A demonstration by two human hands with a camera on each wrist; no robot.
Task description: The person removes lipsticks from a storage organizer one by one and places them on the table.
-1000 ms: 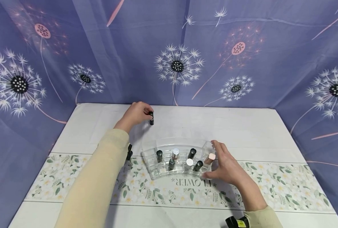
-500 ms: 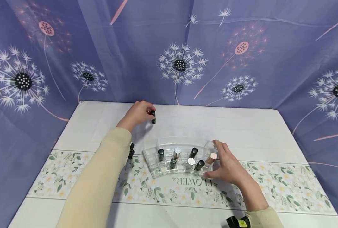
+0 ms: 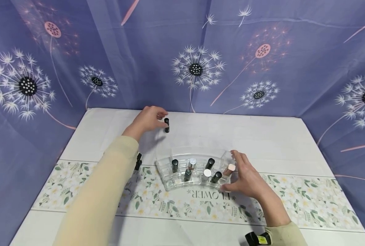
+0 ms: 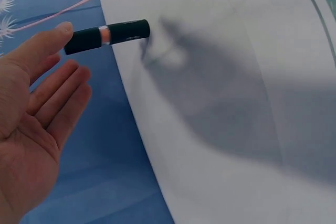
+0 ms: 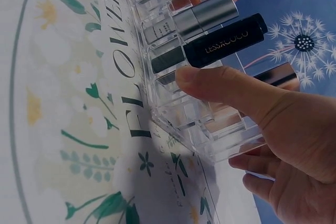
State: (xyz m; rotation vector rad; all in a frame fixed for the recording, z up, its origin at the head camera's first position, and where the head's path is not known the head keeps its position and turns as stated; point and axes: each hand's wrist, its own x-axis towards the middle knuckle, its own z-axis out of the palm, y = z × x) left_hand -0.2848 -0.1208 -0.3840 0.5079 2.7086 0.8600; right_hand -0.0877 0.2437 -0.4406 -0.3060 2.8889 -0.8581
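A black lipstick tube [image 3: 166, 125] with a pale band round its middle stands upright near the back of the table. My left hand [image 3: 149, 119] is beside it, fingers loosely spread; the thumb tip is at the tube's [image 4: 128, 31] upper end in the left wrist view, and whether it touches I cannot tell. My right hand [image 3: 247, 176] holds the right end of a clear, curved, stepped lipstick organizer [image 3: 172, 185], thumb at the front and fingers behind. Several tubes stand in its slots, among them a black tube [image 5: 226, 40] with pale lettering and a silver one [image 5: 215, 17].
A white table [image 3: 247, 136] carries a floral strip [image 3: 308, 201] with printed lettering across its middle. A purple curtain with dandelion print [image 3: 158, 41] closes off the back and both sides.
My left fingers have let go of the black lipstick tube and spread away from it, leaving it upright. The right hand keeps its hold on the organizer; the head view has shifted slightly.
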